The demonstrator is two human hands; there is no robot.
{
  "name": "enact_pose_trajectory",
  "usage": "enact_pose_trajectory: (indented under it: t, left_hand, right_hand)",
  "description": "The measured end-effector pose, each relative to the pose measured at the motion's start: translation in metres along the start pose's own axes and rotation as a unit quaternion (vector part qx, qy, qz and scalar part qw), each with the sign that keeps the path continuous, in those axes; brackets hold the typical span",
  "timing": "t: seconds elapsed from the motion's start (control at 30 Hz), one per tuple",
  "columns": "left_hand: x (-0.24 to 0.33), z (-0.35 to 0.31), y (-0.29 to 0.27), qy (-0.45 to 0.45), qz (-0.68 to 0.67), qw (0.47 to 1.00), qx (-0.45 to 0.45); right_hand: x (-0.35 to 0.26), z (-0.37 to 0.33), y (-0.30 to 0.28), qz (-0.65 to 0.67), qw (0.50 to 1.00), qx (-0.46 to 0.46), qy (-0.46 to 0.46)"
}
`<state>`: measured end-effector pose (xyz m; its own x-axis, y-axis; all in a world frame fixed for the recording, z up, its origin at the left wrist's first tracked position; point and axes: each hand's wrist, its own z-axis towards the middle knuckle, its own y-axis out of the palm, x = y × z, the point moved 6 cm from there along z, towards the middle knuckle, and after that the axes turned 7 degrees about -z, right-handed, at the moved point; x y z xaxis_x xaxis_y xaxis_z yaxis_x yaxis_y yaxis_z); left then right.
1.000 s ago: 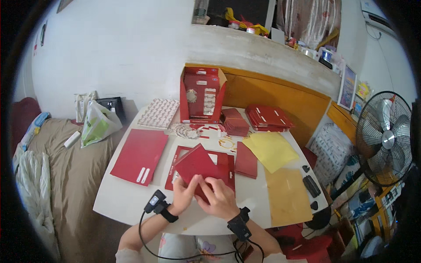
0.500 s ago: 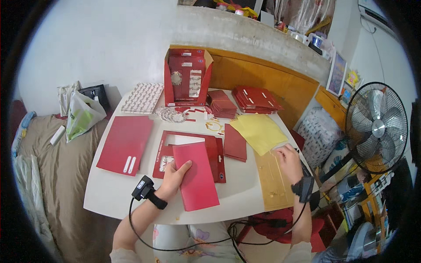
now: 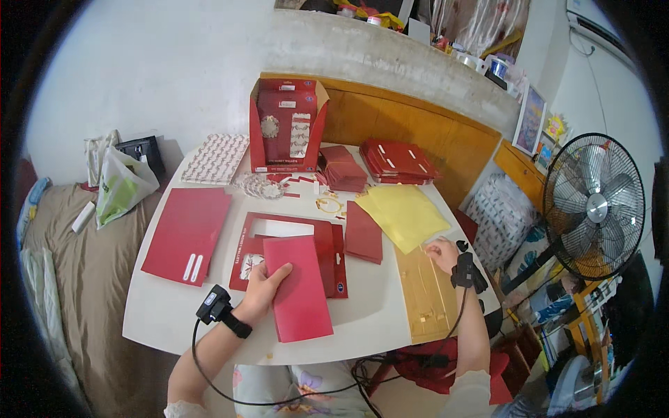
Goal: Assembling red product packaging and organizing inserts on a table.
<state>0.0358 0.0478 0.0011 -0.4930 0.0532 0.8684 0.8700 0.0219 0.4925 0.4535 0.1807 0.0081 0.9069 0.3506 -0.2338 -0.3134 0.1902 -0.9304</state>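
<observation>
Though plain, smooth oblong red card [image 3: 303, 299]

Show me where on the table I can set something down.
One bare patch of white tabletop lies between the red card held in the left hand and the tan sheet. Another lies between the large red sheet and the table's front-left edge. The back is crowded: display box, red stacks, white rings.

Pale lettering stands on the red windowed card [image 3: 337, 252] and the red display box [image 3: 282, 168]
</observation>
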Motion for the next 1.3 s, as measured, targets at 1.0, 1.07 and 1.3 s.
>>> enact_pose_trajectory:
  t: [1.0, 1.07, 1.3]
  left_hand:
    - [0.002, 0.003, -0.006, 0.023, 0.011, 1.0, 0.007]
    - [0.001, 0.003, -0.006, 0.024, 0.006, 1.0, 0.005]
    - [0.002, 0.003, -0.003, 0.024, 0.008, 1.0, 0.001]
  right_hand:
    - [-0.033, -0.001, -0.011, -0.135, 0.986, 0.053, -0.083]
    - [-0.033, -0.001, -0.008, -0.166, 0.982, 0.042, -0.083]
    - [-0.027, 0.002, -0.001, -0.221, 0.97, 0.059, -0.077]
